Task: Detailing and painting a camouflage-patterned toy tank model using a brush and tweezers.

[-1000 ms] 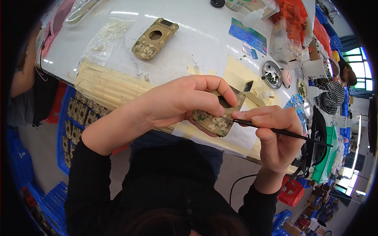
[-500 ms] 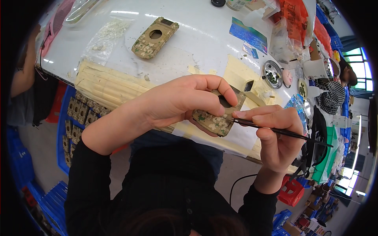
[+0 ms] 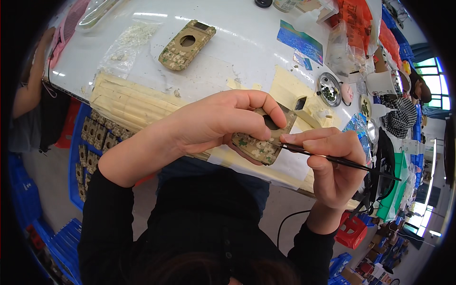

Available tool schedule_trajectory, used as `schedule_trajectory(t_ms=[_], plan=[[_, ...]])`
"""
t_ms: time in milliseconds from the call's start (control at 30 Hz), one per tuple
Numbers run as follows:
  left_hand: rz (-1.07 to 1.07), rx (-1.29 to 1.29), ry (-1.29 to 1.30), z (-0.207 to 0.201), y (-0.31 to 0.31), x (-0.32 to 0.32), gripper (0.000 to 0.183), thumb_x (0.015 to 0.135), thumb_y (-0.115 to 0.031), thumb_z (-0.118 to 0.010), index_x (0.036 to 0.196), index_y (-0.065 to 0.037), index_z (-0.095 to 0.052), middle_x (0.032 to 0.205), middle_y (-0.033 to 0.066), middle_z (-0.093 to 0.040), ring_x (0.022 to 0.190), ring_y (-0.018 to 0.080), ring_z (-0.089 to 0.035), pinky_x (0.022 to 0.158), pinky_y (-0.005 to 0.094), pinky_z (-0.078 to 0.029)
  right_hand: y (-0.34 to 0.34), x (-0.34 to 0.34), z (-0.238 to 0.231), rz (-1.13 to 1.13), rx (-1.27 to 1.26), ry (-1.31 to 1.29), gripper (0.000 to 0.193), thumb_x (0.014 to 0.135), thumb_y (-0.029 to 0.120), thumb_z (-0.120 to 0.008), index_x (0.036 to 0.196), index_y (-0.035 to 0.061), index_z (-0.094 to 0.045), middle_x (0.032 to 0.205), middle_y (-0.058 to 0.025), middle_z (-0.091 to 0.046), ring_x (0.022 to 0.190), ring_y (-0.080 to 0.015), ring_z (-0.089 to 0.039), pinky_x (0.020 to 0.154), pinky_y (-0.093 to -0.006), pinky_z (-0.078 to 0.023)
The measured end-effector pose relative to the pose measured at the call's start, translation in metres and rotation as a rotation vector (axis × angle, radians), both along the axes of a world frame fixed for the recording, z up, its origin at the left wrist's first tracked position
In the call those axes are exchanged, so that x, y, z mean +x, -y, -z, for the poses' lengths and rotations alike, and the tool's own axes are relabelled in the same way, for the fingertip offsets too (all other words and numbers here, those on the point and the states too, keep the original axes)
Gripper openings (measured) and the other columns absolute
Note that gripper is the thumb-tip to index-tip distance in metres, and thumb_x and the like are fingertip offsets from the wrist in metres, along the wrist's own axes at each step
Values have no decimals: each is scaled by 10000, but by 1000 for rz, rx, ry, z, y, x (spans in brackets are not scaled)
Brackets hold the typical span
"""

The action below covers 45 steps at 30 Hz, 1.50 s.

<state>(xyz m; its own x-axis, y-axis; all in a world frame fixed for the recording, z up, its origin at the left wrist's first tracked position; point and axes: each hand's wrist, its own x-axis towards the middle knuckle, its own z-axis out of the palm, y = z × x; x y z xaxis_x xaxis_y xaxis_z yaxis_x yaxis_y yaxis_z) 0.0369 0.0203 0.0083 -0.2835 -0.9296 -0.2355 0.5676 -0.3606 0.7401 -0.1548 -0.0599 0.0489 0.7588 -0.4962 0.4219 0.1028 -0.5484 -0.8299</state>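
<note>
My left hand [image 3: 232, 118] is closed around a camouflage-painted model tank hull [image 3: 259, 149], thumb and forefinger curled over its top beside the round hole. Its underside is hidden by my fingers. Pinched in my right hand [image 3: 337, 161] is a pair of slim black tweezers [image 3: 351, 163], whose tip meets the hull's top close to my left thumb. Whatever the tip may grip is too small to make out. A second tank hull [image 3: 187, 45] in the same tan and green pattern lies on the white table, farther off and to the left.
Right of my hands stand a cream block [image 3: 316, 111] and a round metal dish [image 3: 328, 89] of small dark green parts. A clear bag [image 3: 126, 45] lies at the left. Below the table edge, a blue crate [image 3: 73, 180] holds several hulls. Another person's arm [image 3: 33, 85] shows far left.
The rear end of the tweezers has dipped slightly, and my right fingers have shifted a little with it. My left hand and the hull stay in place.
</note>
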Motion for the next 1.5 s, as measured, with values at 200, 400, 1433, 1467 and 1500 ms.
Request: schedule_trajectory(t_ms=[200, 400, 1433, 1467, 1500], plan=[[0, 0, -17, -1, -1, 0, 274, 754, -42, -555, 1024, -7, -520, 995, 83, -571, 890, 122, -562, 785, 239, -457, 3, -1, 2, -41, 79, 55, 215, 785, 102, -702, 879, -35, -565, 826, -179, -653, 757, -255, -663, 673, -294, -523], [-18, 9, -53, 0, 1, 1, 281, 762, -54, -560, 1033, 2, -510, 993, 124, -577, 887, 184, -612, 759, 279, -500, 4, -9, 2, 46, 176, 249, 342, 867, 257, -620, 958, -41, -479, 838, -243, -605, 709, -286, -654, 654, -336, -556], [-418, -271, 223, -14, 11, -24, 638, 873, -41, -538, 1392, -10, -169, 1347, 133, -356, 1039, 180, -566, 713, 278, -524, 40, -30, 29, 694, -725, -247, 187, 702, 66, -736, 867, 46, -650, 731, -98, -568, 735, -261, -547, 649, -335, -432], [-420, -287, 234, -14, 11, -24, 631, 872, -36, -536, 1390, -7, -175, 1351, 133, -349, 1037, 180, -568, 710, 276, -521, 41, -29, 30, 684, -752, -235, 182, 701, 63, -735, 860, 46, -649, 735, -100, -571, 747, -264, -553, 654, -336, -434], [-428, -286, 237, -14, 12, -25, 632, 864, -41, -531, 1396, -20, -190, 1348, 120, -363, 1042, 160, -557, 723, 261, -513, 42, -28, 30, 679, -745, -232, 177, 699, 59, -736, 852, 44, -649, 739, -102, -575, 753, -267, -556, 657, -338, -436]])
